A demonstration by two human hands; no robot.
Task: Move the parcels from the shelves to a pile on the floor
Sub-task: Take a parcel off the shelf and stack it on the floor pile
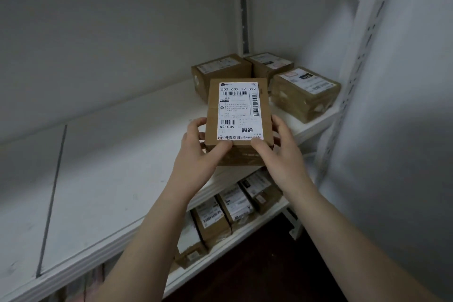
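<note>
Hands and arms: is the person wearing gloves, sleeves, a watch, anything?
No gloves: left hand and right hand are bare, with no ring, watch or band visible. Left forearm and right forearm are bare too; no sleeve shows up to the frame edge.

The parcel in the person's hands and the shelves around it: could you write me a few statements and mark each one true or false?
1. The left hand and the right hand both grip the held parcel. True.
2. The upper shelf has no parcels on it. False: three parcels sit at its far right end.
3. The lower shelf carries several parcels. True.
4. The white label on the held parcel faces down. False: it faces up towards the camera, with its barcodes showing.
</note>
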